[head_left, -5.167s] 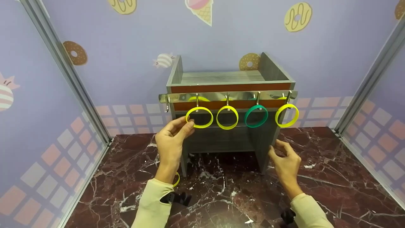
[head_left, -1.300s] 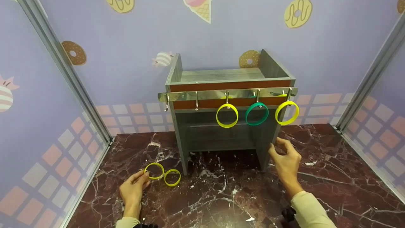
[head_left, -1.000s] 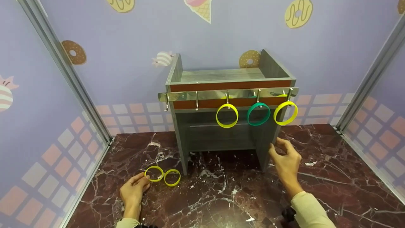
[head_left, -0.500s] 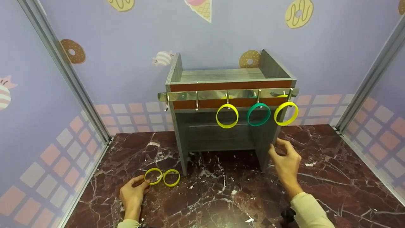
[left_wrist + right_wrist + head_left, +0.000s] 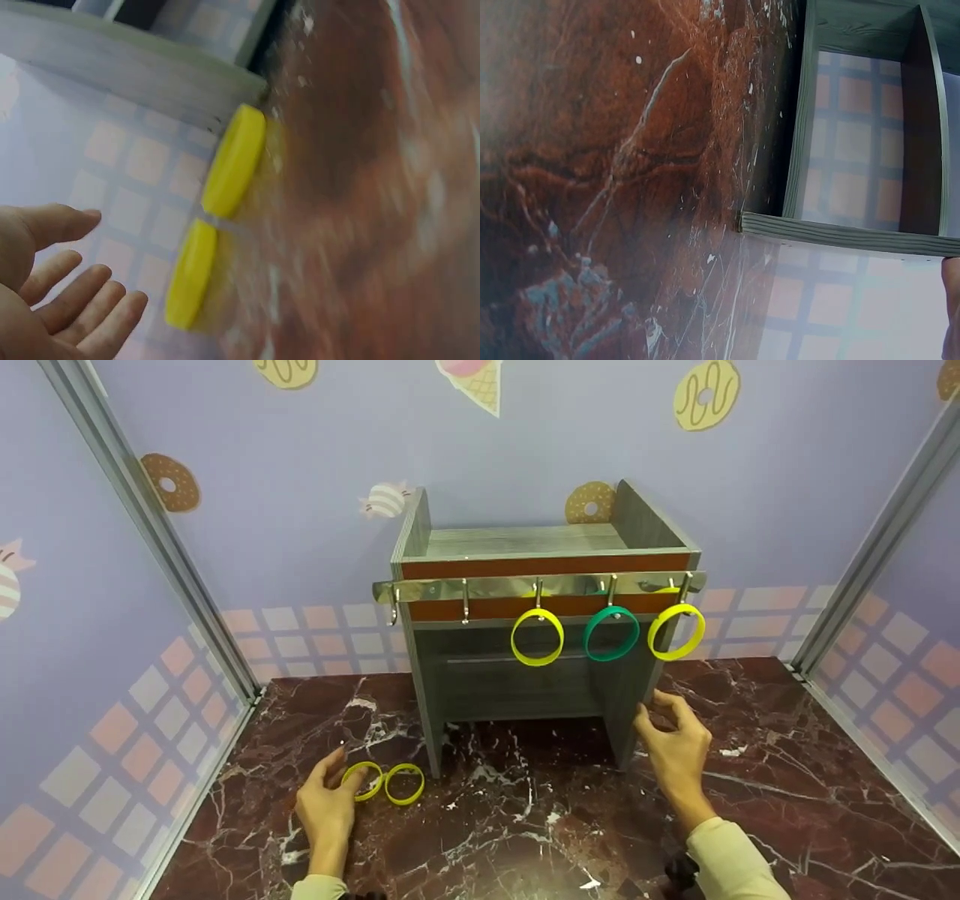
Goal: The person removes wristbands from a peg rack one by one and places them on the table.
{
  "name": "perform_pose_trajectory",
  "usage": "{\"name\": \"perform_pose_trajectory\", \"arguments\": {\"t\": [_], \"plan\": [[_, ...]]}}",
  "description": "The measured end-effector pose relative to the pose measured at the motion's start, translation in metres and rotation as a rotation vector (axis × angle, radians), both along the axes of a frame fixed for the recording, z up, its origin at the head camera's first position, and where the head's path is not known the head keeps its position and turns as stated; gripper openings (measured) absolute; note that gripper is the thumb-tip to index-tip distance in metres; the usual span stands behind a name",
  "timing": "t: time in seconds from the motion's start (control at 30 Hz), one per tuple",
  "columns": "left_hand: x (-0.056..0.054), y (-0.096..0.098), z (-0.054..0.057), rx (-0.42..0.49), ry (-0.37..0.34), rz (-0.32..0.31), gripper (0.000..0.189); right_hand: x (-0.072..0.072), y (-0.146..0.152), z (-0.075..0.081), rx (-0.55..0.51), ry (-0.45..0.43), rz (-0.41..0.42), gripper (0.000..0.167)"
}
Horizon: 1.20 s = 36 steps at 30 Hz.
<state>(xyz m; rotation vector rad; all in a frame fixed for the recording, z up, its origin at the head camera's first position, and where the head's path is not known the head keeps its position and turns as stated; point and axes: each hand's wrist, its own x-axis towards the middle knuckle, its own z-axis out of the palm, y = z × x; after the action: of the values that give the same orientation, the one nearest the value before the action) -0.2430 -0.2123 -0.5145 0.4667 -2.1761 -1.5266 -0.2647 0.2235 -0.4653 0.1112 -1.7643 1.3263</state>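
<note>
Two yellow rings lie side by side on the marble tabletop, the left ring (image 5: 367, 781) and the right ring (image 5: 405, 784). My left hand (image 5: 328, 802) is just beside the left ring; in the left wrist view its fingers (image 5: 96, 300) are spread loosely, apart from both rings. My right hand (image 5: 677, 754) holds the front edge of the right side panel of a grey wooden shelf (image 5: 517, 690), thumb and fingers bent at it. Only a bit of this hand shows in the right wrist view. A yellow ring (image 5: 537, 660), a green ring (image 5: 611, 656) and another yellow ring (image 5: 676, 654) hang from hooks.
A metal hook rail (image 5: 495, 586) runs across the shelf's front. Its two leftmost hooks carry no ring. Purple wall panels (image 5: 300, 540) with sweets and tile patterns enclose the marble tabletop (image 5: 525, 840) at the back and both sides.
My left hand took a yellow ring off the second hook from the left, lowered it to the tabletop beside the other ring, and has let go. The right hand stays at the shelf.
</note>
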Motion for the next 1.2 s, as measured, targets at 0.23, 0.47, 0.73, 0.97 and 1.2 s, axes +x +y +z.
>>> {"name": "perform_pose_trajectory", "arguments": {"t": [0.23,0.47,0.73,0.97,1.2], "plan": [[-0.004,0.023,0.016,0.108,0.168,-0.094,0.047,0.0,0.0,0.0,-0.001,-0.006,-0.005,0.019],[-0.011,0.047,0.026,0.208,0.313,-0.177,0.044,0.002,0.0,-0.001,-0.011,-0.018,0.003,0.02],[-0.02,0.068,0.031,0.228,0.386,-0.239,0.043,0.003,0.001,0.002,0.03,-0.036,-0.038,0.018],[-0.029,0.08,0.029,0.229,0.438,-0.264,0.04,0.003,0.001,0.002,0.028,-0.028,-0.044,0.018],[-0.032,0.089,0.029,0.294,0.42,-0.233,0.036,0.001,0.0,0.0,-0.018,-0.017,0.007,0.019]]}}
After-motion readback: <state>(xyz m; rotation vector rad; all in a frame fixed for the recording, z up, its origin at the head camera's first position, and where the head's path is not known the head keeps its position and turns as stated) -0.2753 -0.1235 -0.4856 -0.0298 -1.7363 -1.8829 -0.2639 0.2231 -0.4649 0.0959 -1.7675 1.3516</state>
